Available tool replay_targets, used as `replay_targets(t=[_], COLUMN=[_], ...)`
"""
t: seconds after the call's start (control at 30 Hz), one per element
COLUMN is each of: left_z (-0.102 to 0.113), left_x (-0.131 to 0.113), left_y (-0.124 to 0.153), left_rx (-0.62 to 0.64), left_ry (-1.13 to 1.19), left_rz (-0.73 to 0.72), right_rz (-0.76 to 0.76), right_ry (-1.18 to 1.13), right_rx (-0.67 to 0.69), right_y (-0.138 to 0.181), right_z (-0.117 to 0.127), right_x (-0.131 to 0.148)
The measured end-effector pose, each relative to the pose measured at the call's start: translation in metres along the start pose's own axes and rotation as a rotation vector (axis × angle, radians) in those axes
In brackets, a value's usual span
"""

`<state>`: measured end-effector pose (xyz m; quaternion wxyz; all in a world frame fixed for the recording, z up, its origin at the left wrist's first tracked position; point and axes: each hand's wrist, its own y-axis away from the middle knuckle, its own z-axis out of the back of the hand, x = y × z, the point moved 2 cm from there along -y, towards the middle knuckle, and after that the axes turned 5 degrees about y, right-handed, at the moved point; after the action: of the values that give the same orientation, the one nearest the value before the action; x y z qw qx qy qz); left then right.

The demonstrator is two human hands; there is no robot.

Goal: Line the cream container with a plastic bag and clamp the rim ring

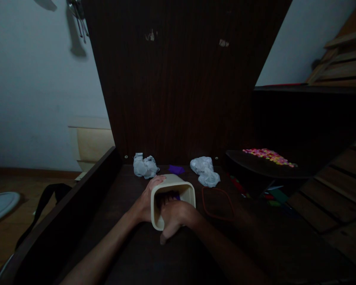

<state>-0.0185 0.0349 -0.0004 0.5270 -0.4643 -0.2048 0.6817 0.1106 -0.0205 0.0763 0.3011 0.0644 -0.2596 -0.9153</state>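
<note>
A cream plastic bin (pixel 172 180) lies tilted on its side, its wide mouth facing me. My left hand (pixel 148 198) is wrapped round its left side and holds it. My right hand (pixel 175 211) reaches into the mouth, fingers inside and thumb outside near the lower rim. Something purple, like a cloth (pixel 177 195), shows at its fingertips in the dark interior; most of it is hidden. Behind the bin lies another purple piece (pixel 176 169). A brown rounded-square ring (pixel 216 189) rests flat to the right of the bin.
Crumpled white plastic bags (pixel 145 166) (pixel 206 171) lie against the dark upright panel (pixel 178 87). On the right, a curved shelf (pixel 249 164) bears many small pink and yellow pieces (pixel 269 155). A raised side board (pixel 77 194) edges the dark tabletop (pixel 130 253) on the left.
</note>
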Motion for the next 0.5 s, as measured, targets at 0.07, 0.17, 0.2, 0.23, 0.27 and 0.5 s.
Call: replay_targets(t=[0.07,0.17,0.2,0.23,0.27,0.5], left_z=[0.000,0.001,0.001,0.002,0.002,0.002], left_x=[0.000,0.001,0.001,0.001,0.001,0.004], left_y=[0.000,0.001,0.001,0.002,0.002,0.004], left_rx=[0.001,0.001,-0.002,-0.006,-0.012,-0.020], left_ry=[-0.004,0.001,0.006,0.010,0.012,0.001], left_rz=[-0.013,0.004,0.011,0.015,0.015,0.003], right_rz=[0.054,0.108,0.128,0.153,0.182,0.206], right_ry=[-0.007,-0.016,-0.028,-0.049,-0.075,-0.140], right_rx=[0.000,-0.037,-0.064,-0.099,-0.136,-0.372], right_y=[-0.002,0.002,0.006,0.010,0.015,0.038], right_z=[-0.002,-0.001,-0.001,0.000,0.000,-0.034], right_x=[0.002,0.005,0.006,0.006,0.007,0.019])
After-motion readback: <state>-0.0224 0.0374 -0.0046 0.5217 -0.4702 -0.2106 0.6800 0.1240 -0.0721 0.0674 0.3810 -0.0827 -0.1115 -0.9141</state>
